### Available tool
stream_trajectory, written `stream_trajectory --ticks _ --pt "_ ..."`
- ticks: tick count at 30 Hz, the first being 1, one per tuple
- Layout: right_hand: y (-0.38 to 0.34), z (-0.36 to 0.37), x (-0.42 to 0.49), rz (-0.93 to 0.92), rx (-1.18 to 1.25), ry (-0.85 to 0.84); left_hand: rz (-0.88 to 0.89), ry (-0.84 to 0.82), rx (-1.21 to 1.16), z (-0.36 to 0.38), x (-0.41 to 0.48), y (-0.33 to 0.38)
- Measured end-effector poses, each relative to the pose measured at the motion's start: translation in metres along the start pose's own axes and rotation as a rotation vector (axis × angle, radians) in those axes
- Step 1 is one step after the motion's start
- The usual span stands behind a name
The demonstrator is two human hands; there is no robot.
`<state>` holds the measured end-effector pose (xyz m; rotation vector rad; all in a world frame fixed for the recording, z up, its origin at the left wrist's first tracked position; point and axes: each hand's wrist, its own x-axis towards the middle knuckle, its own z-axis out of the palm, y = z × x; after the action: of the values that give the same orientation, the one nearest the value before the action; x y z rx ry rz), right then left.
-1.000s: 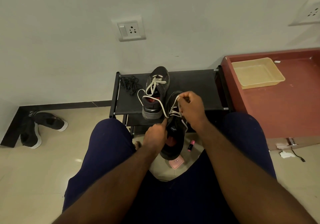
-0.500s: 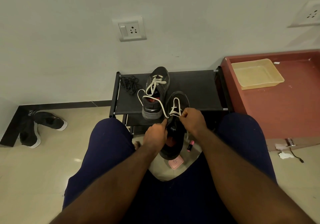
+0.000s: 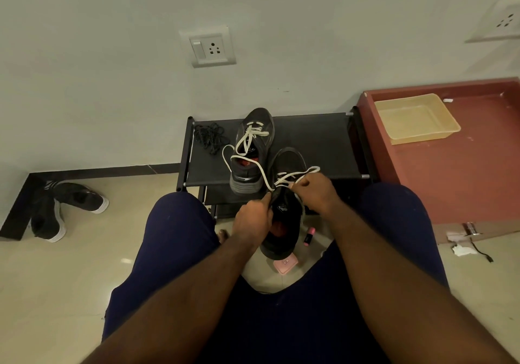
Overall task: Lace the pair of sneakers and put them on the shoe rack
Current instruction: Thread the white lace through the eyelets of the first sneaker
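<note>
Seated before a low black shoe rack (image 3: 318,149), a person laces a dark sneaker (image 3: 284,223) held between the knees, its toe reaching over the front edge of the rack's top shelf and its heel pointing back toward the body. The left hand (image 3: 254,218) grips the shoe's left side near the tongue, fingers curled round it, while the right hand (image 3: 316,194) pinches a loop of white lace (image 3: 298,175) just above the eyelets. The second sneaker (image 3: 254,149) of the pair stands upright on the top shelf, left of its middle, toe toward the wall and heel at the front edge, its own white lace loosely threaded and trailing. One strand runs from beside that heel down to the hands, but which shoe it belongs to cannot be told. A tangle of black laces (image 3: 209,137) lies at the shelf's back-left corner. On the tiled floor under the held shoe are a small pink case (image 3: 285,262) and a pink tube (image 3: 308,235) – both close to the heel. A pair of black shoes (image 3: 70,206) with white soles lies by the left wall. To the right of the rack stands a red-brown cabinet (image 3: 464,180) with a pale yellow tray (image 3: 416,120) at its back-left corner; a wall socket (image 3: 211,47) sits above the rack.
</note>
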<state>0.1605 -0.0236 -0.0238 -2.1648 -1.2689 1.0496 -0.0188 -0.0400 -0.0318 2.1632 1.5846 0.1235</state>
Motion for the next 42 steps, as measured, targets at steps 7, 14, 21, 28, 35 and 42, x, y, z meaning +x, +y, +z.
stream_trajectory --ticks 7,14,21,28,35,42 --pt "-0.008 0.012 -0.003 -0.089 0.119 0.109 0.001 0.012 -0.001 0.000 -0.001 -0.002" --pt "-0.027 -0.021 -0.004 -0.032 0.683 0.339 0.000 -0.009 -0.046 0.000 -0.001 -0.001" --pt "-0.004 0.007 -0.002 0.013 0.066 0.020 -0.001 0.004 -0.029 -0.002 -0.002 0.001" --pt "-0.012 0.006 -0.001 -0.063 0.219 0.110 -0.003 0.004 -0.020 -0.003 -0.002 0.000" --pt "-0.039 -0.057 -0.014 -0.085 0.922 0.394 -0.007 -0.006 -0.026 -0.002 -0.002 -0.001" --pt "-0.019 -0.016 -0.003 -0.297 0.085 0.035 0.018 -0.026 0.027 -0.004 -0.002 0.005"
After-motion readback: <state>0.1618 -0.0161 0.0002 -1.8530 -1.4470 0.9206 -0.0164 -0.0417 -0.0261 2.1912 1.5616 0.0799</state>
